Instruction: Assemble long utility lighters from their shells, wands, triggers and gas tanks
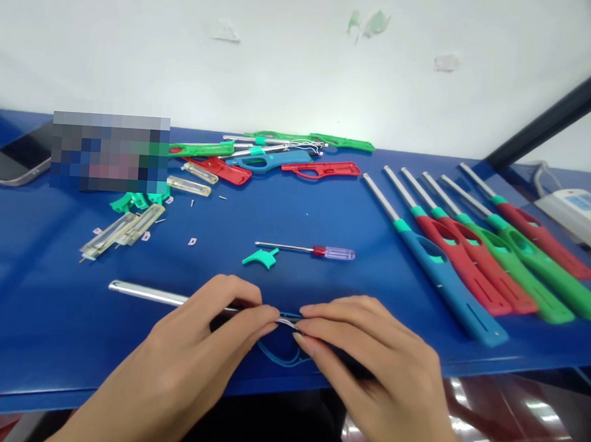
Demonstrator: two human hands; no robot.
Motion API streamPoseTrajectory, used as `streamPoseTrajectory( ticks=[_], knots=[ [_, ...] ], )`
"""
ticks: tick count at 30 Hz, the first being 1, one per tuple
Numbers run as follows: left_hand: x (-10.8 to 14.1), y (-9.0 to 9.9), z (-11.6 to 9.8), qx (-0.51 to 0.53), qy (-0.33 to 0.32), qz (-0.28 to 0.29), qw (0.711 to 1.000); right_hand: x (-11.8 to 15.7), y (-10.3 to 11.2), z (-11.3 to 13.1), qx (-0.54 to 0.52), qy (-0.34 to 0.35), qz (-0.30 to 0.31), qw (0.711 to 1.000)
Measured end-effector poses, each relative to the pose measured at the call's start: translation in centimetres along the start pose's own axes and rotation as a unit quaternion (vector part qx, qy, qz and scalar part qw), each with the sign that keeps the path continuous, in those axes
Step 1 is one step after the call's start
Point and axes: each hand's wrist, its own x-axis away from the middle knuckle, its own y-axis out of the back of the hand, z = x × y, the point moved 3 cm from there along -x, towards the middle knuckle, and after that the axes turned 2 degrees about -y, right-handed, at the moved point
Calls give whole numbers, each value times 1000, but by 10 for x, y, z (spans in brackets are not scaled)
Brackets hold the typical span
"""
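A gas lighter lies taken apart at the table's front, its long metal tube [145, 293] pointing left. Part of its blue casing [281, 361] shows below and between my hands. Thin white wire [286, 322] spans the small gap between my fingertips. My left hand [192, 348] is closed over the inner end of the tube, with thumb and forefinger pinched at the wire. My right hand [377, 359] pinches the wire's other side above the casing; what lies under its fingers is hidden. Just beyond are a teal trigger [262, 257] and a screwdriver [333, 253] with a clear purple handle.
Several assembled lighters, including a blue one [452, 284], lie slanted at right. Casing halves [323, 170] and tubes are piled at the back. Clear fuel tanks [142, 225], teal triggers [122, 202] and small white pieces [192, 241] lie left. A power strip [581, 218] sits far right.
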Motion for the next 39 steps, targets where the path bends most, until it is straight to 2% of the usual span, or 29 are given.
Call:
streamPoseTrajectory(
  ticks=[10,16,19,23,29,39],
  knots=[
    [11,-2,4,-23,11,1,1000,0,0,0,-10,-7,10,1000],
    [8,2,5,-6,19,7,1000,0,-1,1,1,-11,29,1000],
    [8,8,3,-16,1,-22,1000,1,-1,1,10,-17,42,999],
    [13,18,11,-43,48,-82,995,2,-1,0,8,-20,41,999],
    [24,20,30,-53,64,-63,995,0,0,-1,4,-11,36,999],
    [17,24,28,-40,51,-45,997,1,0,-2,9,-8,34,999]
  ],
)
